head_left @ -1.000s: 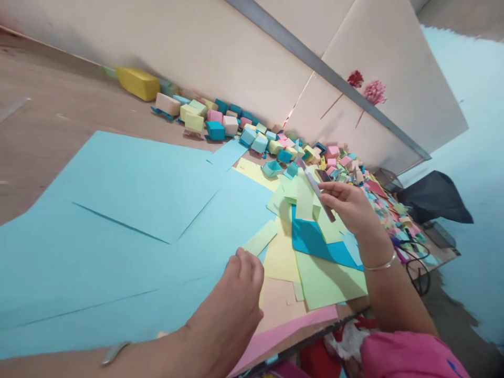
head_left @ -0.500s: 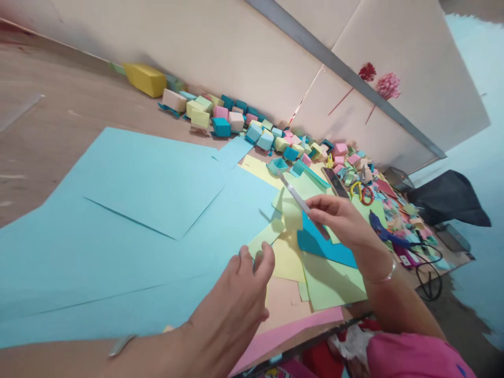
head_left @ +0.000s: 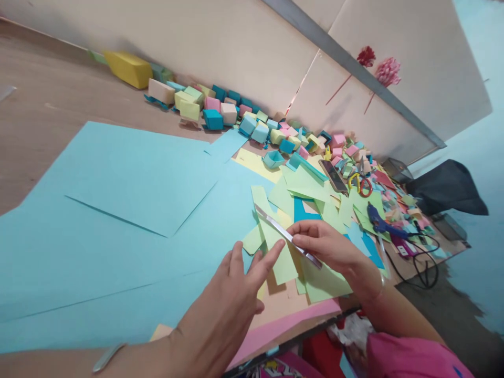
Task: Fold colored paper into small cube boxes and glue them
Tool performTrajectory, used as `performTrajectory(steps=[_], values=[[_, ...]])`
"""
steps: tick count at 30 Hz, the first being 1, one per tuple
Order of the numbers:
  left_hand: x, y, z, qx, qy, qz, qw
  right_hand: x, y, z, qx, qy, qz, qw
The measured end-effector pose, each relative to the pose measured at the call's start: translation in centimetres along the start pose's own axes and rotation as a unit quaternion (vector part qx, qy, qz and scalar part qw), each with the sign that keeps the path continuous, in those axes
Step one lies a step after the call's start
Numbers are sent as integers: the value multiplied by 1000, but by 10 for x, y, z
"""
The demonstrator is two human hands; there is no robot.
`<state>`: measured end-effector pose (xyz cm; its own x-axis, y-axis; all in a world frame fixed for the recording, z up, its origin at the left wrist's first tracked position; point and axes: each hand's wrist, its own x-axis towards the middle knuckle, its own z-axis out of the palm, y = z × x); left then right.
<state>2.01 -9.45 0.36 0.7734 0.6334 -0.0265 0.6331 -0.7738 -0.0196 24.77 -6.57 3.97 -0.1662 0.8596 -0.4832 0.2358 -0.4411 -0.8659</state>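
My right hand (head_left: 334, 251) is closed around a slim silver craft knife (head_left: 280, 229), its blade end pointing to the upper left. The knife lies over a long pale green paper strip (head_left: 284, 266). My left hand (head_left: 232, 302) has its fingers spread, with the index fingertip close to the knife and the strip. Just beyond those fingers rests a small pale green paper piece (head_left: 253, 239); whether they touch it I cannot tell. Large light blue sheets (head_left: 118, 252) spread out to the left of both hands.
Small folded paper boxes (head_left: 212, 119) line the wall, with a larger yellow box (head_left: 129, 69) at the left end. A phone (head_left: 333, 176), scissors (head_left: 364, 186) and a corded blue glue gun (head_left: 384, 223) lie to the right. A pink strip (head_left: 287, 325) runs along the table's front edge.
My right hand has brought the knife down and toward my left hand. Green paper pieces around the knife have shifted. My left fingers are more spread, and the view has turned slightly.
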Motion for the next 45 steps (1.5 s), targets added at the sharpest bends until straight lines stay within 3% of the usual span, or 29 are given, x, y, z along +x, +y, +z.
performTrajectory(steps=[7, 15, 20, 24, 26, 31, 34, 36, 38, 39, 40, 42, 43, 44, 45], values=[[1, 0, -6, 42, -14, 32, 998, -4, 1, -5, -36, -15, -1, 999], [2, 0, -6, 34, -2, 25, 999, -6, 11, -6, 82, -39, 4, 996], [-1, -1, -7, 21, -20, 46, 999, -14, 9, -5, 35, -18, 36, 999], [-2, -1, -7, 10, 4, 55, 998, -17, 3, -15, 33, 62, -19, 997], [-3, -1, -8, 0, 18, 61, 998, -15, 1, -14, 43, 52, -46, 997], [-4, 0, -6, 5, 21, 66, 998, -5, 1, 8, 12, -20, -37, 999], [-2, 1, -4, 33, 17, 58, 998, 0, -1, 7, -12, 0, -69, 998], [-2, 1, -4, 47, 27, 46, 998, -2, -8, -13, -76, 55, -89, 992], [-1, 1, -5, 52, 33, 34, 998, -9, -20, -46, -202, 173, -110, 958], [-1, 0, -5, 51, 31, 30, 998, -14, -26, -65, -297, 266, -120, 909], [-1, 0, -5, 50, 23, 27, 998, -18, -33, -83, -393, 382, -118, 828], [0, 0, -5, 50, 2, 26, 998, -27, -43, -107, -511, 615, -104, 592], [1, 1, -5, 54, -7, 28, 998, -29, -45, -110, -530, 656, -112, 525], [2, 1, -5, 60, -11, 32, 998, -30, -47, -107, -557, 624, -129, 533], [2, 2, -5, 67, -12, 36, 997, -30, -47, -98, -565, 554, -155, 591]])
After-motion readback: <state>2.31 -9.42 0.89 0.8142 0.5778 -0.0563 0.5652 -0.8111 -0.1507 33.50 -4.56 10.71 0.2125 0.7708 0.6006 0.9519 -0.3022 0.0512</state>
